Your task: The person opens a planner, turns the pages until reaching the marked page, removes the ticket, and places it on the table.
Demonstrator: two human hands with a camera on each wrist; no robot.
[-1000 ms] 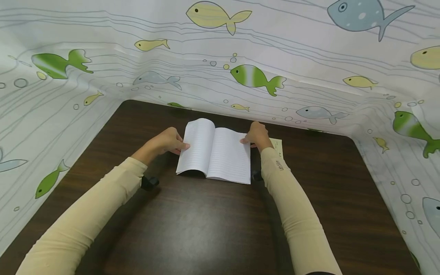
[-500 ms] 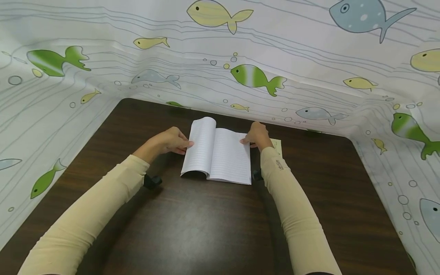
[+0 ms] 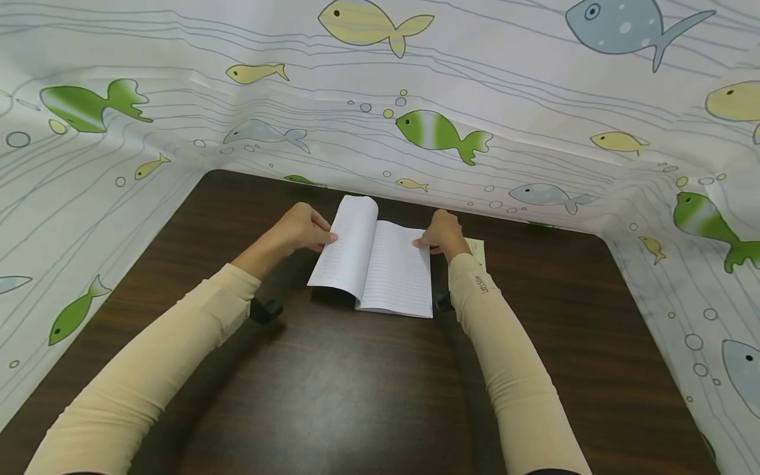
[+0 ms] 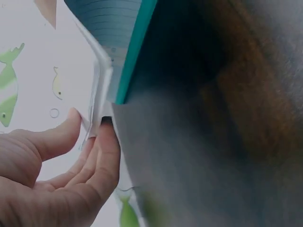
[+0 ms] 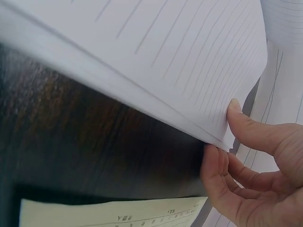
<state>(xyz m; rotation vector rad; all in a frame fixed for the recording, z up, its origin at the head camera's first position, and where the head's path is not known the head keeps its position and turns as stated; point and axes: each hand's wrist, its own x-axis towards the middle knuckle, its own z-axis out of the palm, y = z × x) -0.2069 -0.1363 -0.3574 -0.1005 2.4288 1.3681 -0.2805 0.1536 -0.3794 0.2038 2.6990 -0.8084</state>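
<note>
An open notebook (image 3: 396,270) with lined white pages lies on the dark table. My left hand (image 3: 304,229) pinches the outer edge of its left-hand pages, which curve up off the table. Thumb on one side and fingers on the other, the left hand (image 4: 71,170) grips the page stack in the left wrist view, where a teal-edged part of the notebook (image 4: 135,52) shows beside it. My right hand (image 3: 444,234) holds the right-hand edge near the far corner. In the right wrist view, the right hand (image 5: 260,165) has its thumb on the lined page and fingers beneath.
A pale yellow printed slip (image 3: 477,254) lies on the table (image 3: 332,389) just right of the notebook, partly hidden by my right arm. White sheeting with printed fish (image 3: 439,132) rises behind the table and on both sides.
My left hand has moved slightly right and away from me, and the left-hand pages are raised and tilted more toward the middle. The right hand stays almost still at its edge.
</note>
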